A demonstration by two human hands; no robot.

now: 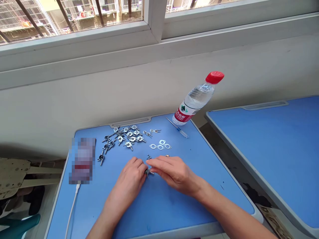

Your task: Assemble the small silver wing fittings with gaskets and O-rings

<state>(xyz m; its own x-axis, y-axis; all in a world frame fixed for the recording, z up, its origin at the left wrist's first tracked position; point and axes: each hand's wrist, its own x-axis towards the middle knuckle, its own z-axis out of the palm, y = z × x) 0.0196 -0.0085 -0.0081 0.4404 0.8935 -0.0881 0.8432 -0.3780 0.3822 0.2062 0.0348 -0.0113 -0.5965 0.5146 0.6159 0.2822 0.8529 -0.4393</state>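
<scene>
Gripping a metal part (147, 172), plates (163, 146) beyond, bottle (193, 103) beside pen (177, 128)

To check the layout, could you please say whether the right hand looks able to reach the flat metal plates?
Probably yes: the flat metal plates lie just beyond the right hand, and nothing tall stands between them.

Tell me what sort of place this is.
Probably a classroom or similar room, serving as a small workspace: two blue desks stand near a window, and small metal parts lie on the nearer one.
</scene>
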